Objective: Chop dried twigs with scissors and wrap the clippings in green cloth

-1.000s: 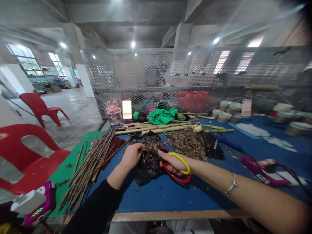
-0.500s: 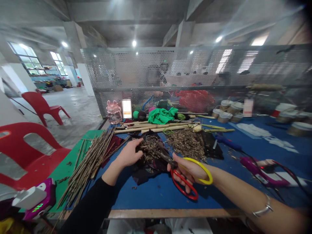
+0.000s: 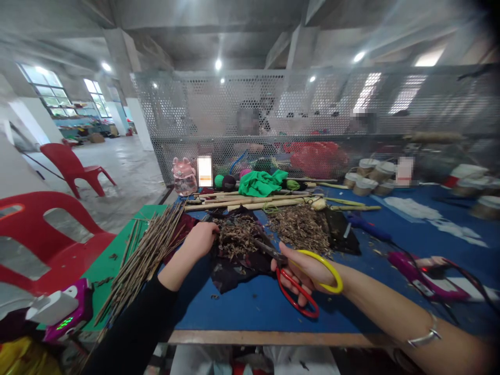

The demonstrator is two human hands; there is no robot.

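Observation:
My right hand (image 3: 299,271) holds a pair of scissors (image 3: 271,253) with one yellow and one red handle loop. Their dark blades point left over a dark patterned cloth (image 3: 226,276). A heap of dry brown plant bits (image 3: 236,237) lies on that cloth. At the heap's left edge is my left hand (image 3: 200,240), its fingers curled and closed by the cloth; what they pinch, if anything, is hidden. Behind the scissors spreads a second, larger pile of brown bits (image 3: 302,229). A bundle of thin dry stalks (image 3: 142,260) lies left of my left hand.
Pale sticks (image 3: 269,203) and a green cloth (image 3: 261,182) lie at the back before a perforated metal screen (image 3: 187,114). A blue glue gun (image 3: 367,226) and a purple corded device (image 3: 425,276) are at right. Several white-topped pots (image 3: 365,186) stand behind; a red chair (image 3: 78,239) is left.
My left hand has drawn back left from over the heap to its edge, and its fingers have curled in. The right hand and scissors stay almost in place; the view has shifted slightly.

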